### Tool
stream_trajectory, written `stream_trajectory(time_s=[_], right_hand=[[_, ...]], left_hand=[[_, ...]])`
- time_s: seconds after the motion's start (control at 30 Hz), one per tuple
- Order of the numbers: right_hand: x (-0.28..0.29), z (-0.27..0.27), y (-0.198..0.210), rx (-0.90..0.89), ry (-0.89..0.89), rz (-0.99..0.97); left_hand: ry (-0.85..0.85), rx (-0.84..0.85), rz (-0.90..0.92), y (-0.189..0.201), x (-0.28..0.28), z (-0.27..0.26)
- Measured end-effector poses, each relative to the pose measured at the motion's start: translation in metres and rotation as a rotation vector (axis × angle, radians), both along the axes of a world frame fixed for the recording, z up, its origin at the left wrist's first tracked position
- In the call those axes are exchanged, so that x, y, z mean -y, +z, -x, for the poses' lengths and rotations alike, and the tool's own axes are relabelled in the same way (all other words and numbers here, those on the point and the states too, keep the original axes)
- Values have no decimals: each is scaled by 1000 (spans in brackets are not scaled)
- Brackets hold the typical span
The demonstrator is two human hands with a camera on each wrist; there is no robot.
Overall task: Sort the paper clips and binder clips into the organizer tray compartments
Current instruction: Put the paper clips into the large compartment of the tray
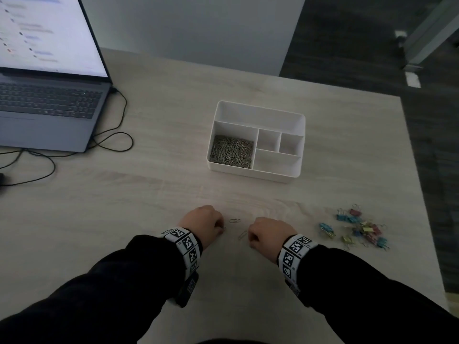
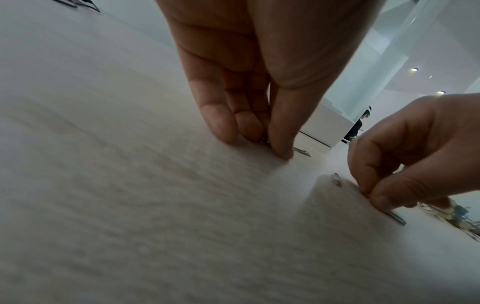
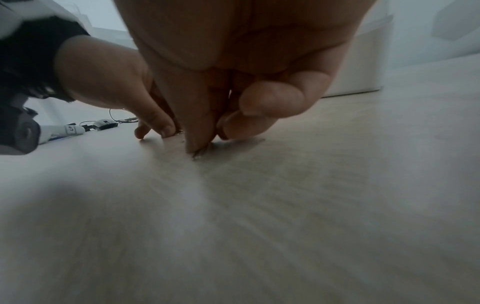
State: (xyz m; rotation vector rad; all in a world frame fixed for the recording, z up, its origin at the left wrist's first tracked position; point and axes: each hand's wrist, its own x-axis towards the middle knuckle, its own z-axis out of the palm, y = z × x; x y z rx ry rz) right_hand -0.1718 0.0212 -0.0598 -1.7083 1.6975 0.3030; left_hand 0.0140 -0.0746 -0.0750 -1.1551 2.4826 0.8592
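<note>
Paper clips mostly done — heap sits in organizer tray [image 1: 296, 147] near-left compartment, left hand [image 1: 202, 223] and right hand [image 1: 269, 234] fingers each pinching a last loose paper clip [image 1: 234, 220] on tabletop [image 1: 149, 194] nearside of tray — binder clips [image 1: 360, 228] untouched, near-right.

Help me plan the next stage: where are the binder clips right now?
In the head view the binder clips lie in a loose colourful heap on the table, to the right of the right hand and nearer the person than the organizer tray.
</note>
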Motion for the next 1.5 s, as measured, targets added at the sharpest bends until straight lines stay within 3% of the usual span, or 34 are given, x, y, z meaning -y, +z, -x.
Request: stream_trajectory(time_s=[0.13, 0.47, 0.73, 1.1, 1.5], right_hand=[[-2, 7, 3, -9, -65, 24], [-6, -2, 0, -9, -12, -4], [2, -9, -1, -11, -120, 41], [26, -8, -3, -27, 117, 45], [43, -12, -8, 36, -54, 134]], left_hand=[[17, 13, -14, 1, -1, 0], [12, 115, -15, 3, -5, 0], [29, 98, 26, 4, -9, -3], [21, 94, -18, 5, 1, -9], [131, 69, -13, 3, 21, -10]])
